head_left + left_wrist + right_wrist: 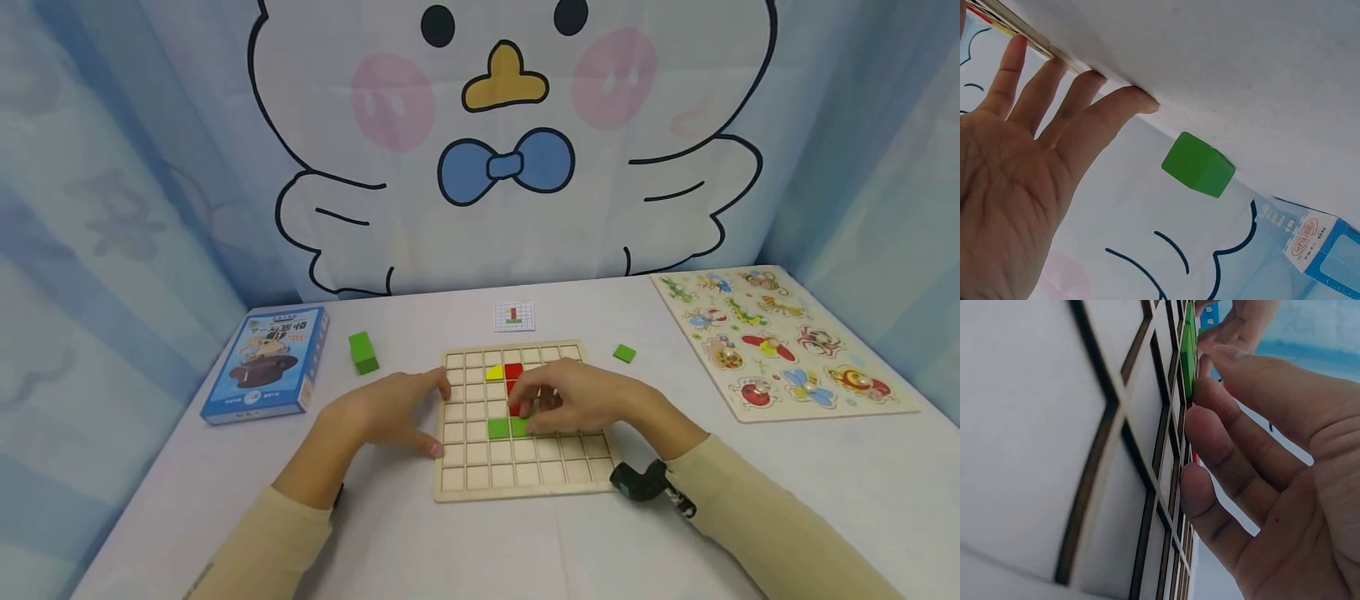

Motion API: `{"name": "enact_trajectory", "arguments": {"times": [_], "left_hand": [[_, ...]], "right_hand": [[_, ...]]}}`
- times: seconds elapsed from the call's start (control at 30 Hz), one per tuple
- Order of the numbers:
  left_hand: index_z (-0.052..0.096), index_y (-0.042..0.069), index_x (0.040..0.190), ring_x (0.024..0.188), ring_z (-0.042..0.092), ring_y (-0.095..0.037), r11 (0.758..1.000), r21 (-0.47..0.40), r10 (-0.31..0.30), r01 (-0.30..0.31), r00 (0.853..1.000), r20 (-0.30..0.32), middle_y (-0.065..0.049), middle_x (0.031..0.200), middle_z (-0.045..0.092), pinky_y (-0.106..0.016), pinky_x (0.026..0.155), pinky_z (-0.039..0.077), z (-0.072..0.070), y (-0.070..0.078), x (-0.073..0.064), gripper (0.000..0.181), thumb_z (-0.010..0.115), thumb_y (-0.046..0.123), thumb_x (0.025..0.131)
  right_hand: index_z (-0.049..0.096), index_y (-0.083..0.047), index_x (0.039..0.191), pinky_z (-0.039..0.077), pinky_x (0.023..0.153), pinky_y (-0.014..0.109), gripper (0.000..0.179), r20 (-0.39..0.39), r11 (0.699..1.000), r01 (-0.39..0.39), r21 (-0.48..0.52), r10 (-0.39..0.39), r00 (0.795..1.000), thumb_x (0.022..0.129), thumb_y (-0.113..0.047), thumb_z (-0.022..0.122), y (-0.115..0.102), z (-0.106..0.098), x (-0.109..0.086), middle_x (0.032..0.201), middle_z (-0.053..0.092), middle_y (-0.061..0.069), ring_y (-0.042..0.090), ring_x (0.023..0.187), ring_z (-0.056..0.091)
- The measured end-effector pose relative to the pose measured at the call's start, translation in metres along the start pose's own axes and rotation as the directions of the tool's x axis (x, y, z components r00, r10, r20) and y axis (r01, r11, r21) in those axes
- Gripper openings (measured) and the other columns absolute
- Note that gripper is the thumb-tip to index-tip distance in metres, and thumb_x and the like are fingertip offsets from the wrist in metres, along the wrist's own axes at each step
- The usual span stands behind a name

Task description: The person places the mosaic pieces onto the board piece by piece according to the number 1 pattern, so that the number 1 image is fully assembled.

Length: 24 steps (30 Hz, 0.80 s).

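Note:
A wooden grid board (525, 492) lies on the table with colored tiles in its cells. My left hand (397, 408) spreads along the board's left edge, fingertips and thumb at the frame. In the left wrist view, that hand (1029, 144) has its fingers extended. Over the middle of the board is my right hand (577, 396), its loosely bent fingers right at the green tiles (498, 428). In the right wrist view, thumb and index fingertips of the right hand (1272, 456) are beside a green tile (1187, 359). Red tiles (513, 370) are partly hidden behind the fingers; a yellow tile (495, 372) adjoins them.
Behind the board lies a small pattern card (513, 317). A loose green tile (624, 353) is off the board's back right, a green block (363, 353) off its back left. At far left lies a blue box (262, 362), at right a picture puzzle board (780, 342).

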<state>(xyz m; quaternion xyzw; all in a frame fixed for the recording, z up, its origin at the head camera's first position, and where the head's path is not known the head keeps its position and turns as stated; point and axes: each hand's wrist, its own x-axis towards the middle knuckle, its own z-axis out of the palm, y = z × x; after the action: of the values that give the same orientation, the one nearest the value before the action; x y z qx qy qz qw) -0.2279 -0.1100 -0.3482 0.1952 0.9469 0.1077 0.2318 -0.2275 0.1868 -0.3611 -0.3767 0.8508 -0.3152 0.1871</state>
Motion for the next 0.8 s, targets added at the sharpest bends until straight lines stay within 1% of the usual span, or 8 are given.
{"name": "enact_trajectory", "arguments": {"times": [0.13,0.3,0.57,0.8], "left_hand": [[0.052,0.038,0.127,0.117,0.056,-0.02,1.0,-0.003,-0.002,0.002,1.0,0.003,-0.003,0.147,0.056,-0.048,0.107,0.048,0.001,0.001,0.001,0.07,0.091,0.052,0.071],[0.052,0.038,0.127,0.117,0.056,-0.02,1.0,0.001,-0.003,0.003,1.0,0.003,-0.003,0.147,0.056,-0.049,0.107,0.048,0.001,0.002,0.001,0.07,0.092,0.052,0.071],[0.051,0.038,0.127,0.114,0.056,-0.02,1.0,0.025,-0.001,0.001,1.0,0.003,-0.004,0.145,0.057,-0.048,0.105,0.05,0.0,0.002,0.001,0.071,0.091,0.053,0.071],[0.051,0.038,0.127,0.112,0.055,-0.02,1.0,0.02,-0.008,0.008,1.0,0.004,-0.003,0.144,0.058,-0.047,0.103,0.05,0.0,0.001,0.001,0.07,0.092,0.053,0.071]], "right_hand": [[0.071,-0.019,0.116,0.055,0.082,0.029,0.023,0.004,1.0,-0.018,0.024,0.018,1.0,0.094,-0.018,0.076,0.003,-0.001,-0.002,0.101,0.071,-0.009,0.012,0.087,0.065],[0.071,-0.017,0.117,0.056,0.086,0.031,0.023,0.007,0.998,-0.006,0.068,0.005,1.0,0.094,-0.018,0.076,0.005,-0.002,-0.005,0.105,0.072,-0.006,0.013,0.092,0.067],[0.07,-0.018,0.121,0.057,0.088,0.032,0.025,-0.023,0.998,0.013,0.057,-0.011,1.0,0.096,-0.021,0.074,0.006,-0.01,-0.011,0.111,0.071,-0.005,0.012,0.097,0.067],[0.071,-0.016,0.121,0.058,0.085,0.033,0.024,-0.061,0.998,0.038,0.049,-0.035,0.998,0.098,-0.021,0.073,0.011,-0.015,-0.015,0.107,0.071,-0.005,0.013,0.095,0.068]]}}
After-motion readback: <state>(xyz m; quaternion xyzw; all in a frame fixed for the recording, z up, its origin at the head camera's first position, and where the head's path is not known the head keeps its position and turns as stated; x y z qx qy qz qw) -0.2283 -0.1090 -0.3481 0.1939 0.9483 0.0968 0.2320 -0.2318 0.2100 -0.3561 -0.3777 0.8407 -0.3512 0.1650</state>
